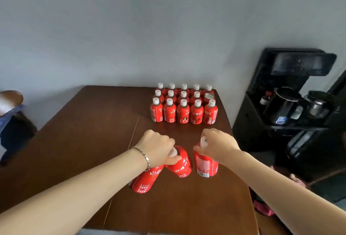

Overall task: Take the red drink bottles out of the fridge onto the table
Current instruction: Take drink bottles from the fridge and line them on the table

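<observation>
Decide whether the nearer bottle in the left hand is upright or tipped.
Tipped: the nearer bottle leans, base to the left, neck in the left hand.

Wood-look table (89,122), smooth, low sheen. Glossy plastic wrap on red drink bottles (183,112); white plastic caps (183,102), matt. Wrist bracelet (146,158): shiny metal links. Black drinks machine (299,66), glossy plastic; kettle (284,104), polished metal rim.

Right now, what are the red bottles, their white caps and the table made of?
The red drink bottles look like plastic in a glossy printed sleeve, since light shines off them, though I can't be sure. Their white caps look like matte plastic. The table looks like dark brown wood or veneer, smooth with a faint sheen.
</observation>
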`<state>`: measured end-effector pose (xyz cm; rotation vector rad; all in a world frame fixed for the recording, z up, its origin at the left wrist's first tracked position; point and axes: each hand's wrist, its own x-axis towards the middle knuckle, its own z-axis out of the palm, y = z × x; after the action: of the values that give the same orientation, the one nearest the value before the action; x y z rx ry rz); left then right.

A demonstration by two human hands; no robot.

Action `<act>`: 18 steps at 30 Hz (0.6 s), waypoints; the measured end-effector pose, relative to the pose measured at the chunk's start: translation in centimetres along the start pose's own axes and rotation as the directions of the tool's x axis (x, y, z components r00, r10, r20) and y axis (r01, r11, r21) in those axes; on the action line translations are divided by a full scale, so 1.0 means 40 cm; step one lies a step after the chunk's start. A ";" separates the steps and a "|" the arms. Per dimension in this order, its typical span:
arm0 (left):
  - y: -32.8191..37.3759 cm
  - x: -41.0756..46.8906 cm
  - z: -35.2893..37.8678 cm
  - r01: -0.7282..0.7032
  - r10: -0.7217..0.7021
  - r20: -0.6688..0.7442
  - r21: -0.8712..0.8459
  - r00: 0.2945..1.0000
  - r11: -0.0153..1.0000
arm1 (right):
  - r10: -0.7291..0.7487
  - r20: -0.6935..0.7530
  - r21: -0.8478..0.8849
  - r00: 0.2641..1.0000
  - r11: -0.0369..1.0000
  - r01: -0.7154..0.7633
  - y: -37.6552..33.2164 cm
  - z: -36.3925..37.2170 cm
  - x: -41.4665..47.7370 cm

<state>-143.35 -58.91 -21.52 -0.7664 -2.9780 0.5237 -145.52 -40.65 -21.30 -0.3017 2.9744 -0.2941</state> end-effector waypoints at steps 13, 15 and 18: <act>-0.337 0.349 0.336 -0.160 0.159 -0.072 -0.009 0.985 0.987 | 0.301 0.156 0.222 0.941 0.917 -0.330 -0.094 0.171 0.435; -0.352 0.407 0.374 -0.152 0.144 -0.106 -0.066 0.984 0.986 | 0.303 0.171 0.238 0.938 0.911 -0.337 -0.082 0.188 0.498; -0.362 0.469 0.399 -0.158 0.147 -0.108 -0.098 0.983 0.983 | 0.268 0.166 0.227 0.949 0.926 -0.302 -0.060 0.213 0.580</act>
<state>-168.24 -66.99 -33.00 -1.0047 -2.8885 0.3224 -166.26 -49.38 -31.79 0.1369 2.7575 -0.5814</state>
